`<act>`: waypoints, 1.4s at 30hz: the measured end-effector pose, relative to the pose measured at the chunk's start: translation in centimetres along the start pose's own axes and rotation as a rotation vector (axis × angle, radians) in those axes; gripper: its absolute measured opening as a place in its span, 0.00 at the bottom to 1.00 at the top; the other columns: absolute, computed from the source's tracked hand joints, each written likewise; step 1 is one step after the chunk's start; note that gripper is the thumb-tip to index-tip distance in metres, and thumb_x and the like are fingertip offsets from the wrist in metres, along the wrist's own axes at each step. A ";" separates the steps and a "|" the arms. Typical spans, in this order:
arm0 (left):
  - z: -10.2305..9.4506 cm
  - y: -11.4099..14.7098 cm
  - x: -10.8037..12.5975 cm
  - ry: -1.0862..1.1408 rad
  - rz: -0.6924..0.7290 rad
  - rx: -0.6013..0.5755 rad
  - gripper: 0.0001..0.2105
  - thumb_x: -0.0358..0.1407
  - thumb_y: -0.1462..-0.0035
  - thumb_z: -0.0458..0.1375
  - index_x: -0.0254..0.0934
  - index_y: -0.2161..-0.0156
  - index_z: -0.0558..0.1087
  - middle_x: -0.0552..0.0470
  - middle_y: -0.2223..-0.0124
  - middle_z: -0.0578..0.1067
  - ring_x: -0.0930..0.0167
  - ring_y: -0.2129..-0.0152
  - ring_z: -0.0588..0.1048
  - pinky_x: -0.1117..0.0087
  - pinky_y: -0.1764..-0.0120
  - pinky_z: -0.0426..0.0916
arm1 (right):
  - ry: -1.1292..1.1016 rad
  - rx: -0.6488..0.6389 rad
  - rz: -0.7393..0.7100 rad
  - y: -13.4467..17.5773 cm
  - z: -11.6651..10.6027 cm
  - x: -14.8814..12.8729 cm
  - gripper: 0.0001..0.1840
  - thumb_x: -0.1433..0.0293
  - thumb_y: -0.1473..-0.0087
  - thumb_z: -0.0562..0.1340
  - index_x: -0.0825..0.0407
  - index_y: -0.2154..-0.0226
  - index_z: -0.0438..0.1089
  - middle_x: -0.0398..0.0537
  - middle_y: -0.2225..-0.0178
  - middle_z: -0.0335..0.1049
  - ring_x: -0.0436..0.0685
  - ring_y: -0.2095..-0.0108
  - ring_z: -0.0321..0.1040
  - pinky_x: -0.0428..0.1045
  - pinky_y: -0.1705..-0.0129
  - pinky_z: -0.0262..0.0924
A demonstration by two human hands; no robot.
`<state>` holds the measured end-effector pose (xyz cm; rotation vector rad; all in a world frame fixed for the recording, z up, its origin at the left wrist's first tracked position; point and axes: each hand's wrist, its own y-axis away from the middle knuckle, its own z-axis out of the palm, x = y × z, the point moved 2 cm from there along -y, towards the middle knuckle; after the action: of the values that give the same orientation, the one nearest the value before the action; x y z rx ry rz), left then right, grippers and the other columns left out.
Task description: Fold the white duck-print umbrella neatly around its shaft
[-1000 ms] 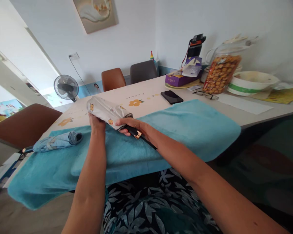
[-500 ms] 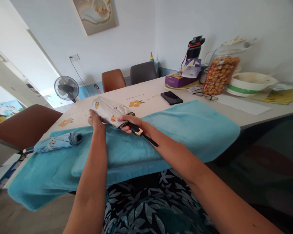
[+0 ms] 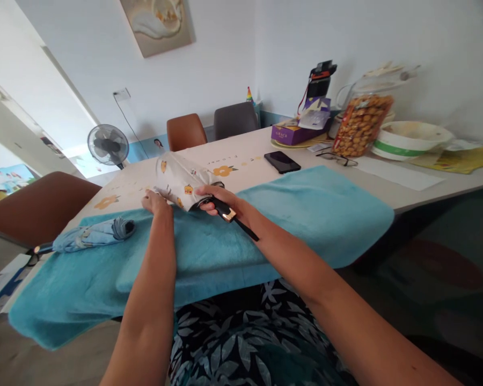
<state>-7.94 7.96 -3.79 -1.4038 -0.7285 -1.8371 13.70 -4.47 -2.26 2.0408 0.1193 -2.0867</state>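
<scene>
A folded umbrella (image 3: 181,179) in pale fabric with small orange cartoon prints is held over the table's near edge. Its black handle with a gold-coloured piece and a dark strap points toward me. My right hand (image 3: 219,199) wraps round the handle end, next to the fabric's rim. At the umbrella's near left side, my left hand (image 3: 156,202) pinches an edge of the loose fabric. Beneath both hands lies a turquoise towel (image 3: 306,214). A rolled blue umbrella (image 3: 92,236) rests on the towel to the left.
Beyond the towel on the table (image 3: 249,145) lie a phone (image 3: 282,161) and glasses (image 3: 338,158). Farther right stand a purple box (image 3: 292,133), a dark bottle (image 3: 319,80), a large jar of nuts (image 3: 362,126) and white bowls (image 3: 412,138). Chairs (image 3: 185,131) line the far side.
My left hand has moved slightly down and away from the umbrella's body, drawing a fold of fabric out to the left. My right hand keeps its grip on the handle end.
</scene>
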 end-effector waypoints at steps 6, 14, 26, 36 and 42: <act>1.7 5.9 1.7 0.014 0.352 -0.459 0.06 0.35 0.40 0.49 0.37 0.67 0.66 0.56 0.72 0.67 0.76 0.76 0.67 0.77 0.73 0.62 | -0.269 -0.060 0.017 -5.1 1.9 -0.5 0.12 0.67 0.42 0.57 0.54 0.75 0.63 0.41 0.86 0.59 0.47 0.87 0.55 0.42 0.86 0.55; 2.8 7.7 0.2 0.064 0.192 -0.867 0.12 0.39 0.42 0.56 0.35 0.74 0.69 0.56 0.76 0.67 0.75 0.75 0.67 0.78 0.72 0.61 | -0.073 0.104 0.000 -4.9 2.2 0.2 0.12 0.66 0.47 0.63 0.54 0.76 0.64 0.42 0.87 0.62 0.49 0.89 0.58 0.43 0.89 0.56; 4.4 9.4 2.1 0.361 -0.268 -1.041 0.22 0.50 0.42 0.53 0.32 0.55 0.73 0.44 0.58 0.78 0.64 0.55 0.75 0.65 0.49 0.68 | -0.192 -0.158 -0.046 -4.2 2.0 -0.2 0.17 0.61 0.43 0.59 0.54 0.77 0.62 0.40 0.88 0.61 0.47 0.89 0.57 0.42 0.88 0.56; 2.6 7.3 1.4 0.483 -0.381 -0.972 0.20 0.39 0.46 0.55 0.34 0.49 0.71 0.46 0.55 0.78 0.61 0.51 0.73 0.59 0.45 0.66 | 0.019 -0.143 0.080 -4.6 2.7 1.1 0.18 0.58 0.50 0.66 0.56 0.68 0.67 0.49 0.80 0.68 0.51 0.84 0.64 0.46 0.83 0.60; 2.4 7.6 1.7 0.479 -0.392 -0.988 0.21 0.43 0.47 0.56 0.34 0.51 0.71 0.45 0.54 0.77 0.59 0.50 0.72 0.57 0.45 0.65 | -0.110 -0.240 0.005 -4.2 3.1 0.8 0.13 0.65 0.49 0.65 0.55 0.62 0.68 0.50 0.73 0.71 0.51 0.82 0.66 0.44 0.84 0.59</act>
<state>-0.76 4.93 -1.39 -1.2910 0.2400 -2.9139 9.76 -1.09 -3.31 1.7828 0.3297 -2.0633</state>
